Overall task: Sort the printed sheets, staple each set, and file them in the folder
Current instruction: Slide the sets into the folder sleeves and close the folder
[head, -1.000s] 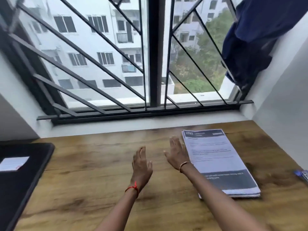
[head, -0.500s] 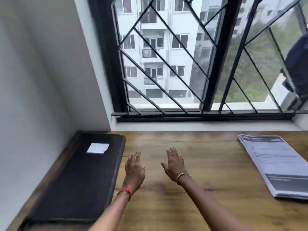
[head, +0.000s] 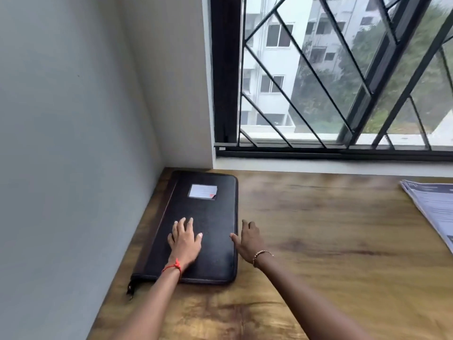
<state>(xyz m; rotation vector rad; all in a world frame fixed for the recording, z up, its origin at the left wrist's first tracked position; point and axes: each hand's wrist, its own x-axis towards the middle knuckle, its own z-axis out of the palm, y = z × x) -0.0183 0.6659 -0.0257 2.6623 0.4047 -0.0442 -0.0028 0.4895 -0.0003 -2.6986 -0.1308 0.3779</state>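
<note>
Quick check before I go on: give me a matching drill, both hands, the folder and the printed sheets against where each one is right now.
Things
1. left hand
2. right hand
3. folder
4. printed sheets

Places
A. at the table's far right, cut off by the frame edge
B. closed, in the table's left corner by the wall
C. palm down on the folder's cover
D. beside the folder's right edge, over bare wood

Pairs: 1-C, 2-D, 3-B, 4-A
</note>
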